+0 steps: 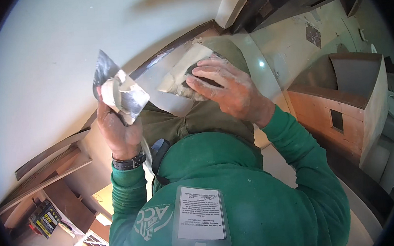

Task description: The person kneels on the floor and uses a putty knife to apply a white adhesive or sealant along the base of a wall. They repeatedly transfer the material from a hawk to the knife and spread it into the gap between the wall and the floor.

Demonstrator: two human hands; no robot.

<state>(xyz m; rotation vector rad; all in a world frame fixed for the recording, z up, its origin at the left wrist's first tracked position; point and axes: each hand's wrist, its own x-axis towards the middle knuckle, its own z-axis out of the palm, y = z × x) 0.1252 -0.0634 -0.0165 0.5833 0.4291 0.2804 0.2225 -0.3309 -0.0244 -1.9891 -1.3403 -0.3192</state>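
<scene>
Left hand (117, 128) raised, fingers gripping putty knife (117, 89) | right hand (226, 86) fingers spread, apparently pressing trowel (180, 74)

The putty knife (112, 81) has a dull grey metal blade smeared with thick, matt white filler. The second blade (180, 74) looks the same. The wall (41, 56) is smooth, matt white; the cabinet (337, 108) is bare wood.

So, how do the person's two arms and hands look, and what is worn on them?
Both arms wear long green sleeves, with small pale specks. The left wrist carries a dark wristwatch. The left hand and right hand are bare, without gloves, and dusted with whitish material.
</scene>
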